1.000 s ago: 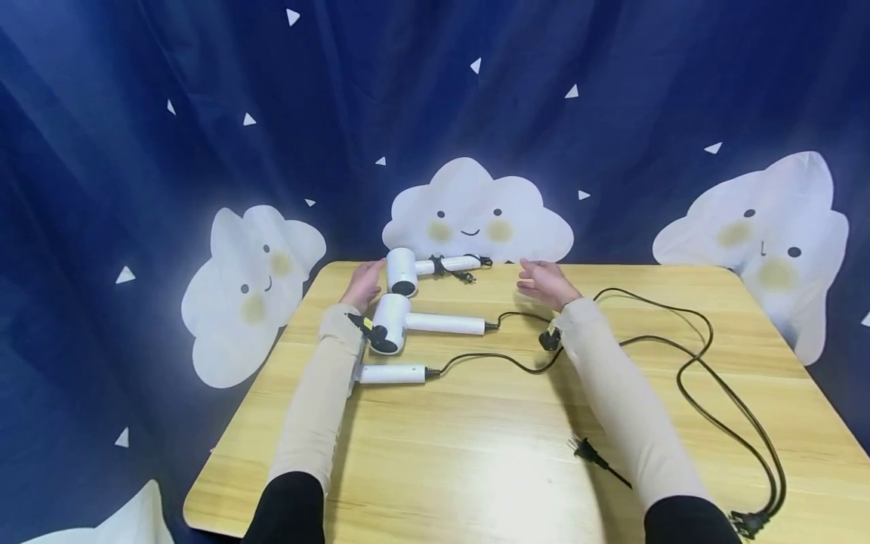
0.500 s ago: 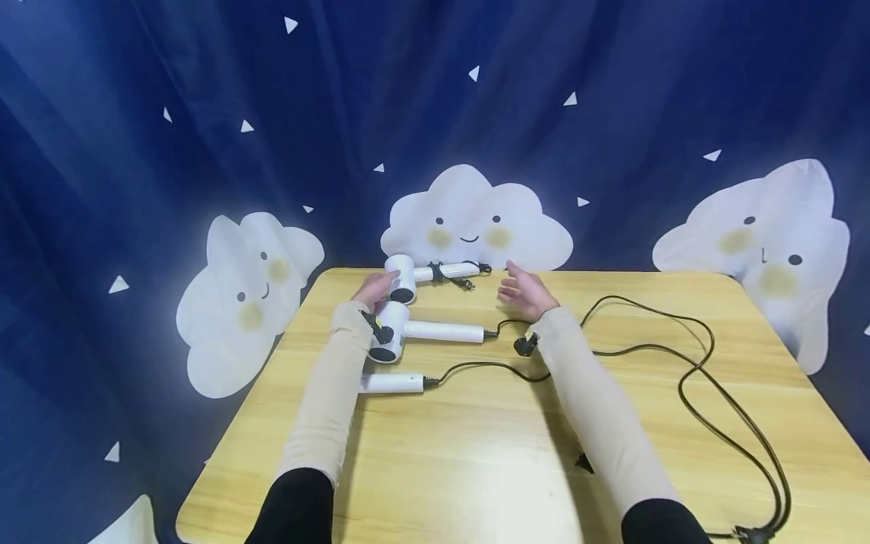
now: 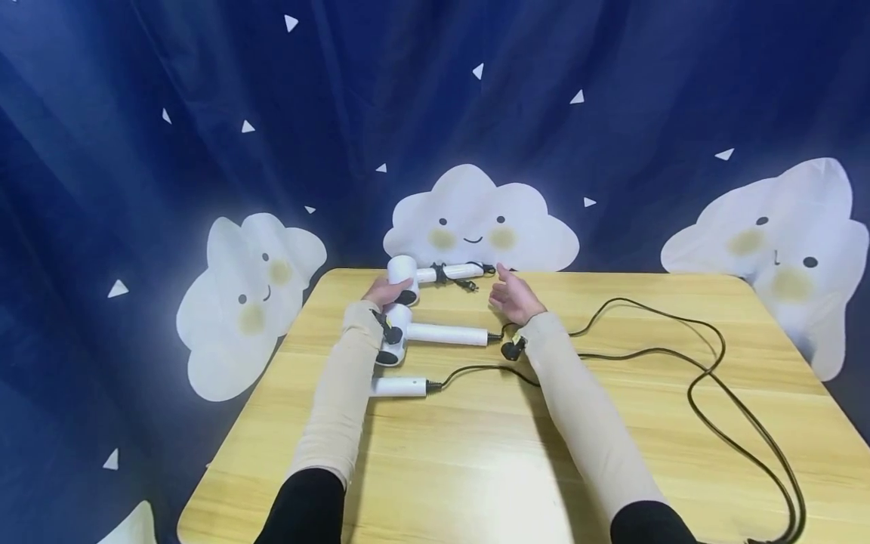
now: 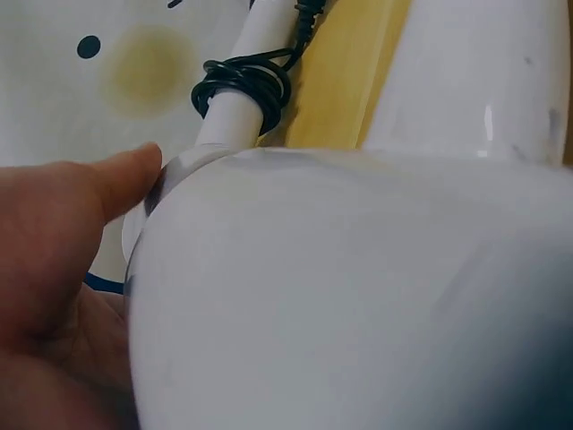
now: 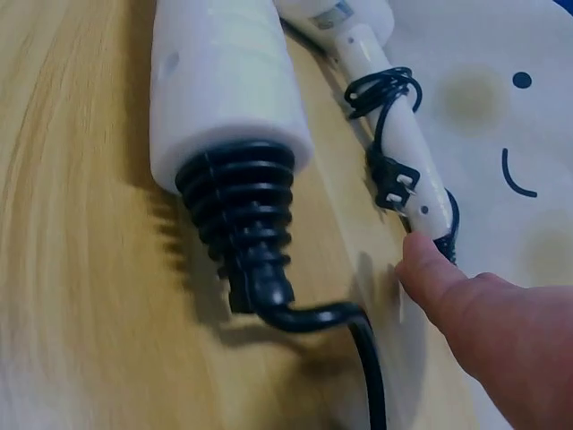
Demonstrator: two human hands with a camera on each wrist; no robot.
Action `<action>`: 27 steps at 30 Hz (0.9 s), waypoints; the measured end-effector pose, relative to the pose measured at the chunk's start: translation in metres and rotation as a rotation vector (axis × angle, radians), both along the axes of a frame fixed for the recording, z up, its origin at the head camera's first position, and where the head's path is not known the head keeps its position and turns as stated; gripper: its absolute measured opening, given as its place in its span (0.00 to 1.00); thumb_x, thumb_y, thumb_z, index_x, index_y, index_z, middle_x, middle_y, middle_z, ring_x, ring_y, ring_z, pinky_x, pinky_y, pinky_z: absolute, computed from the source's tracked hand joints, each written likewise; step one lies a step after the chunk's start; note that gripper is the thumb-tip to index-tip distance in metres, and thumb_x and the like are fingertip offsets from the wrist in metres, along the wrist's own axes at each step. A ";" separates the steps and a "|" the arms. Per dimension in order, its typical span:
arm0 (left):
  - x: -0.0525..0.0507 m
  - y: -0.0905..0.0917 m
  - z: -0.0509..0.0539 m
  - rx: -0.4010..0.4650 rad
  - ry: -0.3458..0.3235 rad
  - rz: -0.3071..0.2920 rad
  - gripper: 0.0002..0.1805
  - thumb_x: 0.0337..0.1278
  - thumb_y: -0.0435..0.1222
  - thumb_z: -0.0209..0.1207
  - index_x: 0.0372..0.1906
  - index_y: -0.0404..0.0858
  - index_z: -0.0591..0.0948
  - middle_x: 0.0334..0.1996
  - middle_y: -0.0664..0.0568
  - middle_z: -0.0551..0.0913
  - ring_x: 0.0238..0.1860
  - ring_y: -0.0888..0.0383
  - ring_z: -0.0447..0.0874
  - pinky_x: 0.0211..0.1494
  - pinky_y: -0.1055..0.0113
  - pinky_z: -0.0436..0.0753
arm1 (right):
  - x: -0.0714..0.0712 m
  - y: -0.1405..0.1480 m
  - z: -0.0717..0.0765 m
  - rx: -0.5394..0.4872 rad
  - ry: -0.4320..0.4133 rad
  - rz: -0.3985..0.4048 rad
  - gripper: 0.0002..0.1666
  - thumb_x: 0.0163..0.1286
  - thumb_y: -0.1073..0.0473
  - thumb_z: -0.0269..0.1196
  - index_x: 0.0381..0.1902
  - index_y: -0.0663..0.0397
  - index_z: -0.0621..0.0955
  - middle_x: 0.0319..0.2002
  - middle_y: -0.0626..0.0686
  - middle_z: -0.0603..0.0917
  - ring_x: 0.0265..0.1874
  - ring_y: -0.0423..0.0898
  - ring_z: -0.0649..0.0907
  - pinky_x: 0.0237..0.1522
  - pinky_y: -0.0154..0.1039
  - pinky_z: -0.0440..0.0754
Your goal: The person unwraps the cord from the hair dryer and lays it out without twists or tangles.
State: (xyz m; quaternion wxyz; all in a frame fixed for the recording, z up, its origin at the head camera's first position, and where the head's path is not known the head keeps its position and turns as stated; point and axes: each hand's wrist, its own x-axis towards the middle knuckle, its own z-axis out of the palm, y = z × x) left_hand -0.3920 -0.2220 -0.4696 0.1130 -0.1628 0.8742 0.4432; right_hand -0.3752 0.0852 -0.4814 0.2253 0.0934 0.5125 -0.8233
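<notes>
The left hand [image 3: 384, 292] touched the far hair dryer [image 3: 402, 269], grip unclear; the right hand [image 3: 516, 298], loosely spread, was beside its handle [image 3: 465, 270]. Its wound cord [image 4: 255, 85] looked finished; two loose cords [image 3: 485, 367] below the right hand seemingly weren't.

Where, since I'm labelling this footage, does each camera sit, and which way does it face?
Head: on the person's head, facing forward and down over the table to the curtain; left hand, right hand and both forearms show.
Left wrist: on that wrist, looking across the middle dryer at the far dryer; part of the left hand shows.
Right wrist: on that wrist, facing the middle dryer, its cord and the far dryer; part of the right hand shows.
Wrist views share both dryers.
</notes>
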 end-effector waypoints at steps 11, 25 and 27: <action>0.005 -0.013 0.003 0.066 -0.038 -0.074 0.34 0.66 0.53 0.62 0.65 0.32 0.78 0.55 0.40 0.84 0.45 0.52 0.83 0.56 0.62 0.83 | -0.006 -0.005 0.000 0.009 -0.011 -0.051 0.49 0.83 0.42 0.49 0.84 0.43 0.34 0.84 0.57 0.29 0.85 0.56 0.42 0.84 0.43 0.48; 0.010 -0.017 0.004 0.220 -0.072 -0.063 0.25 0.78 0.54 0.46 0.56 0.37 0.80 0.38 0.53 0.79 0.37 0.57 0.78 0.43 0.67 0.79 | -0.007 -0.011 0.003 0.157 0.004 -0.140 0.42 0.81 0.53 0.55 0.84 0.53 0.51 0.84 0.52 0.52 0.49 0.36 0.80 0.57 0.27 0.76; 0.010 -0.019 0.004 0.189 -0.044 -0.060 0.21 0.79 0.51 0.46 0.45 0.38 0.79 0.31 0.55 0.75 0.34 0.59 0.74 0.41 0.68 0.75 | -0.006 -0.013 0.001 0.147 0.017 -0.176 0.37 0.80 0.56 0.56 0.81 0.58 0.59 0.77 0.54 0.64 0.29 0.33 0.73 0.44 0.26 0.76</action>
